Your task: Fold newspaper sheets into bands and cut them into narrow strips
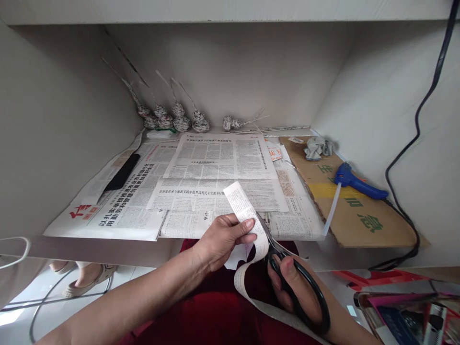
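Strip [237,200] of printed paper, held up in front of the counter [108,250], its upper end overlapping the near newspapers [223,160] in view. The left hand [224,239] pinches it between thumb and fingers just below that end, a grip that probably keeps the short free part flat and steady; the rest curls down past the scissors [275,248] and trails over the red clothing [201,311], apparently left slack so as not to pull. The right hand [300,294] is closed about the scissors' handles, the blades pointing up along the strip's right edge; whether they cut cannot be told, being partly hidden. The glue gun [359,184] lies on cardboard [341,231] at right, perhaps to shield the counter. Wound-paper figures [181,117] line the back, one on its side, presumably clear of the arms.
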`<state>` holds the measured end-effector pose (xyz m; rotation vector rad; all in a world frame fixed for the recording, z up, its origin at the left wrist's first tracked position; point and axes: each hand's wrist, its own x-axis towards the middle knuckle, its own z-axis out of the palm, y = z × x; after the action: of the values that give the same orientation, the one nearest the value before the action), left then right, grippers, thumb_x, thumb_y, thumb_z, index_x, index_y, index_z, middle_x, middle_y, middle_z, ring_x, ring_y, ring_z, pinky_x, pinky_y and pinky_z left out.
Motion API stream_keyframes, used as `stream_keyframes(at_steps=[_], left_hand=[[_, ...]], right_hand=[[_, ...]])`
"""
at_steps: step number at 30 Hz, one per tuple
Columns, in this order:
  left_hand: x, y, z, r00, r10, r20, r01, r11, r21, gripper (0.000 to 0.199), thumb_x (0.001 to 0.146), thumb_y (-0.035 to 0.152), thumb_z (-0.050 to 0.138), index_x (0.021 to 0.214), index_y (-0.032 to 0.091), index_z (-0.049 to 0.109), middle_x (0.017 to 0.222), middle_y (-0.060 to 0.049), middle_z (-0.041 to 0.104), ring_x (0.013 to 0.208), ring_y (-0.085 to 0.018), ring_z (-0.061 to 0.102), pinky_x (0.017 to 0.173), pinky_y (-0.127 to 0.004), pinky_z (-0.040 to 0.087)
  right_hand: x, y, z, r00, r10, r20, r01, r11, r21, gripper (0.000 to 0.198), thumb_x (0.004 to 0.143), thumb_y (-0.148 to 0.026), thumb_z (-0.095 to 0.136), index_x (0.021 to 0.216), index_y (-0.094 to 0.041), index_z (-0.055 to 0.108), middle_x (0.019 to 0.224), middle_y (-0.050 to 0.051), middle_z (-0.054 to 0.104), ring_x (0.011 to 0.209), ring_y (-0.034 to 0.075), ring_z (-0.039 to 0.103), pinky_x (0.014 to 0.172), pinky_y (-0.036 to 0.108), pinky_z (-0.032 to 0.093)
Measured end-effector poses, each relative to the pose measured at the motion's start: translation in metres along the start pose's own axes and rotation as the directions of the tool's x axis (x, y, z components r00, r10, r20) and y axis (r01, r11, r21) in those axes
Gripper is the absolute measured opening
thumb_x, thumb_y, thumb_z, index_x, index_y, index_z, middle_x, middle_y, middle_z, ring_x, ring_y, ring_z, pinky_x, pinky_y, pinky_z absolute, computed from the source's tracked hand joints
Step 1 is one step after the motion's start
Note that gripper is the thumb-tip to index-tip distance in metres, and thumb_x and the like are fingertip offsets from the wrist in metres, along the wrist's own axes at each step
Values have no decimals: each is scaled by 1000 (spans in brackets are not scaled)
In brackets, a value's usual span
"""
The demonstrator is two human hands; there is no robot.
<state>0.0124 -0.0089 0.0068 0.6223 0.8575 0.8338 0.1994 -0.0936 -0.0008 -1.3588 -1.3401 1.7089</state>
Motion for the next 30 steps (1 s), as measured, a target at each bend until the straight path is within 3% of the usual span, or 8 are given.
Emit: stream_keyframes(at_steps=[5, 8, 12, 22, 30], left_hand=[[2, 2, -1, 999, 26, -29, -26, 999, -24, 35, 78, 40, 83, 102, 17, 76, 90, -6, 76, 70, -13, 70, 60, -21, 61], [2, 1, -1, 1000, -2, -13, 2, 1000, 31, 39, 75, 43, 85, 98, 13, 76, 83, -8, 75, 69, -16, 71, 56, -21, 60], [0, -2, 2, 1000, -7, 1, 7, 998, 55, 38, 70, 41, 88, 92, 11, 78, 83, -9, 75, 68, -13, 69, 55, -18, 58], [2, -5, 1, 1000, 21, -10, -21, 1000, -20, 32, 67, 36, 91, 87, 14, 80, 93, -7, 78, 80, -10, 69, 71, -16, 57], [2, -1, -1, 999, 23, -35, -25, 998, -52, 36, 75, 39, 86, 103, 18, 77, 92, -5, 76, 73, -12, 69, 61, -20, 61]], right_hand=[[0, 1, -3, 1000, -9, 26, 9, 1000, 20, 59, 93, -77, 37, 76, -22, 49, 56, -5, 45, 51, 10, 40, 51, 26, 32], [0, 1, -2, 998, 29, 60, -34, 995, 98, 60, 93, -77, 36, 80, -21, 52, 63, -3, 50, 58, 12, 44, 57, 26, 36], [4, 2, 0, 991, -21, 131, 2, 990, 142, 68, 91, -81, 30, 85, -19, 56, 63, -2, 51, 57, 12, 43, 56, 26, 34], [3, -7, 6, 1000, 17, 5, -17, 999, 31, 69, 83, -89, 33, 72, -22, 48, 51, -5, 42, 48, 10, 35, 47, 25, 28], [0, 0, 4, 1000, 8, 9, -8, 1000, 27, 64, 88, -83, 36, 75, -22, 49, 53, -6, 43, 48, 10, 36, 48, 25, 27]])
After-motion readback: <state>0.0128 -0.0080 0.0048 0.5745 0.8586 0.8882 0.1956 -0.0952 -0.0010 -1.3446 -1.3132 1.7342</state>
